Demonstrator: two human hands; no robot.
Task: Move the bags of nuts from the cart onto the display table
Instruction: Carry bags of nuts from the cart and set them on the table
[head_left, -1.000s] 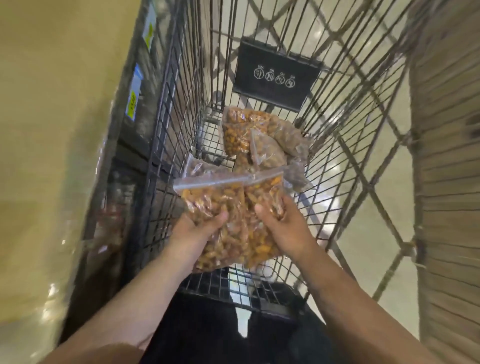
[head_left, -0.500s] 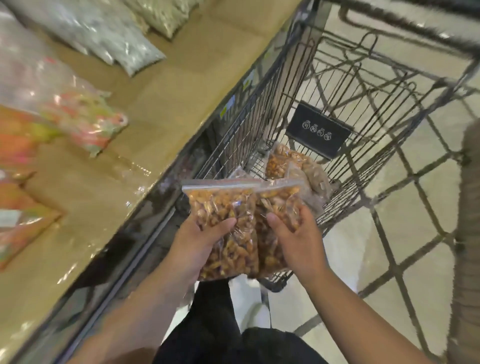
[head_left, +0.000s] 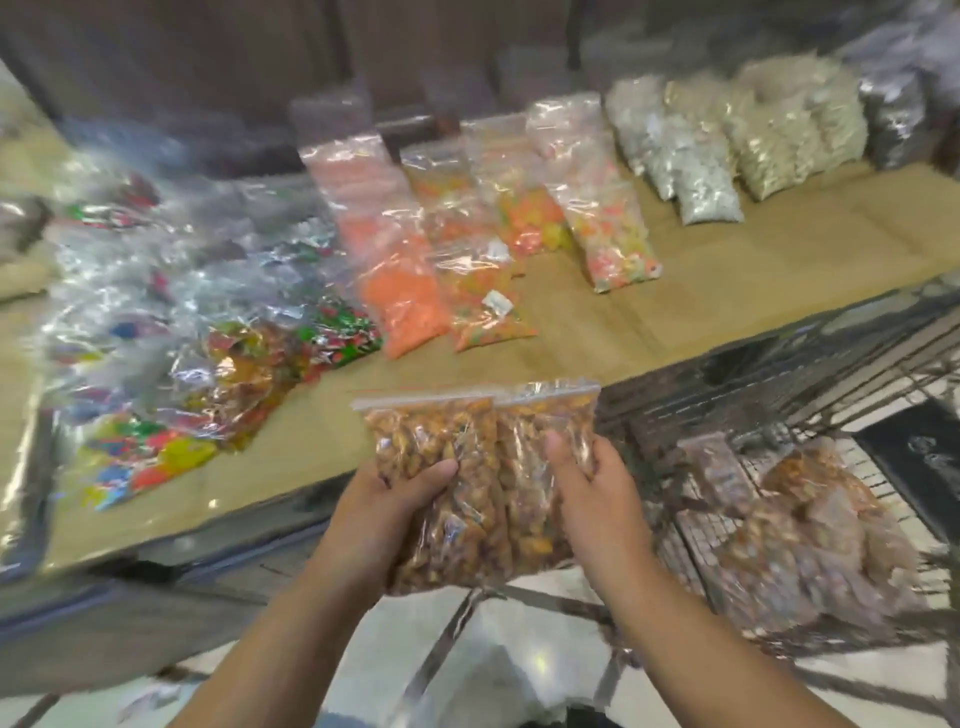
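Two clear zip bags of orange-brown nuts are held side by side, upright, just in front of the display table's near edge. My left hand (head_left: 387, 512) grips the left bag (head_left: 436, 441), thumb across its front. My right hand (head_left: 597, 499) grips the right bag (head_left: 524, 467) the same way. Several more bags of nuts (head_left: 810, 540) lie in the wire cart (head_left: 779, 395) at the right. The display table (head_left: 727, 291) has a tan top.
The table carries candy in shiny wrappers (head_left: 171, 332) at the left, bags of orange and mixed sweets (head_left: 467, 249) in the middle, and pale seed bags (head_left: 737, 135) at the back right. Bare tan surface (head_left: 571, 338) lies just beyond the held bags.
Both hands lifted the two bags out of the cart and carried them left toward the table. The view swung from the cart to the table top.
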